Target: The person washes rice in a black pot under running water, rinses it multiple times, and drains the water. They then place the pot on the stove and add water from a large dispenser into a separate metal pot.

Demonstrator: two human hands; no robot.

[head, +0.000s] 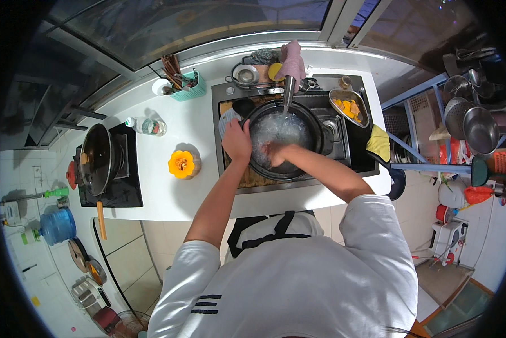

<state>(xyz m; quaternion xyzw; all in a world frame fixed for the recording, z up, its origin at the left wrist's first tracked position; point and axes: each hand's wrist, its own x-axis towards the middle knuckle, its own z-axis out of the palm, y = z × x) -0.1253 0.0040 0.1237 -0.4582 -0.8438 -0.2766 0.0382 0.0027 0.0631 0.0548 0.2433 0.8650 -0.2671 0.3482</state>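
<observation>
A black pot sits over the sink, and cloudy, bubbling water fills much of it. My left hand grips the pot's rim on the left side. Inside the pot is my right hand, blurred and partly under the water; whether its fingers hold anything is hidden. Water runs into the pot from a metal faucet with a pink cloth wrapped around its upper part. A wooden board shows beneath the pot at the left.
Orange chunks lie in a metal tray right of the pot. A cut pumpkin and a plastic bottle stand on the left counter. Beyond them, a lidded pan sits on the stove. A yellow cloth hangs at the right edge.
</observation>
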